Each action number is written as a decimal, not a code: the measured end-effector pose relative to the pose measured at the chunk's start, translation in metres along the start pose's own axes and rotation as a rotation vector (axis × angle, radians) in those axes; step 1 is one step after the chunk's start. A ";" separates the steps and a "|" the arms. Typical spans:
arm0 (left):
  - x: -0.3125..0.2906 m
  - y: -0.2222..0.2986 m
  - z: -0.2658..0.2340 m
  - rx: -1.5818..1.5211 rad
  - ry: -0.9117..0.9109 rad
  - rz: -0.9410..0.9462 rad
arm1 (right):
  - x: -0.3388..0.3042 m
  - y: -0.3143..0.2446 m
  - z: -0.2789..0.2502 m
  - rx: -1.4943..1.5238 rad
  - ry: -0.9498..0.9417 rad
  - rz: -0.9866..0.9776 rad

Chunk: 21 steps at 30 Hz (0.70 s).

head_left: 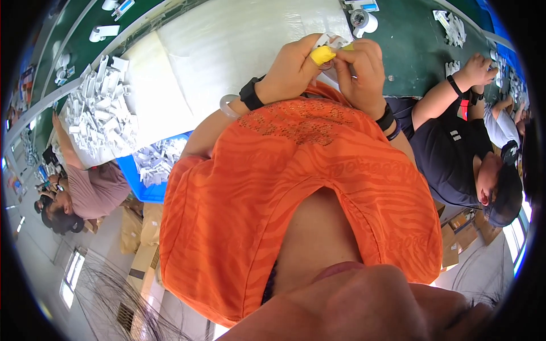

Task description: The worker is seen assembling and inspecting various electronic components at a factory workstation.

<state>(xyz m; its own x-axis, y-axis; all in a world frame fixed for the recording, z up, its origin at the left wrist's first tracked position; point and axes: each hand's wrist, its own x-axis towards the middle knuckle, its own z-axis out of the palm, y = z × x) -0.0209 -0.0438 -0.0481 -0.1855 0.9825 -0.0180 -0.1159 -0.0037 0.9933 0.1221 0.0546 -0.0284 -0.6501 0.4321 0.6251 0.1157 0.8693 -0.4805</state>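
Close together in front of my chest, both hands meet at a small white plastic part (331,41) with cut-outs along its edge. My left hand (291,67) grips it from the left, its fingers curled and a yellow covering (322,55) on one digit. From the other side my right hand (362,69) pinches at the part's lower end, with a bit of yellow showing at a fingertip too. Fingers hide much of the part. A black band circles each wrist, and a pale bangle (228,106) sits on my left forearm.
A large heap of white plastic parts (102,108) lies to the left on a pale sheet (187,68). Below it stands a blue bin (136,184) of similar parts. A tape roll (359,20) rests on the green table (406,62). Co-workers (449,148) sit on both sides.
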 end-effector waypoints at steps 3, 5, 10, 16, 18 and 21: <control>0.000 -0.007 -0.001 -0.013 -0.002 -0.103 | -0.004 0.004 0.009 -0.041 0.010 0.014; 0.004 -0.017 -0.008 -0.003 -0.022 -0.173 | -0.010 0.011 0.018 -0.070 -0.022 0.029; 0.037 -0.035 -0.063 0.004 0.002 -0.127 | -0.012 0.069 0.023 -0.022 -0.184 0.181; 0.104 -0.047 -0.203 -0.002 0.454 0.119 | -0.036 0.181 0.010 -0.426 -0.093 0.416; 0.114 -0.065 -0.274 -0.019 0.582 -0.133 | -0.039 0.198 0.011 -0.482 -0.237 0.357; 0.111 -0.087 -0.344 -0.103 0.692 -0.113 | -0.033 0.203 0.018 -0.483 -0.551 0.430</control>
<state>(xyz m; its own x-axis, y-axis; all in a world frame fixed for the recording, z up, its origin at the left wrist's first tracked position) -0.3674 0.0011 -0.1763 -0.7406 0.6338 -0.2231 -0.2567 0.0400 0.9657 0.1531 0.2122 -0.1573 -0.7342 0.6789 -0.0009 0.6633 0.7171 -0.2138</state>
